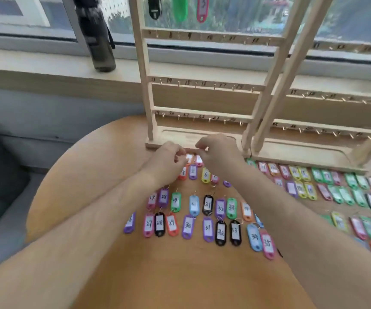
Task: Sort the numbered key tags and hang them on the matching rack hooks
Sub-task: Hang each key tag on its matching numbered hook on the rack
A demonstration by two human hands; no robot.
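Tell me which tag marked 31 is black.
The farther 31 tag, between the light blue tag and purple 32 tag; the nearer 31 tag is purple.

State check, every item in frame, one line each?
rack: upright, lower hooks bare
table tags: flat in rows, unhung
top tags: three, hanging from the rack
left hand: fingers curled at table tags by the rack, hold unclear
right hand: thumb and forefinger together there, hold unclear
bottle: upright on windowsill
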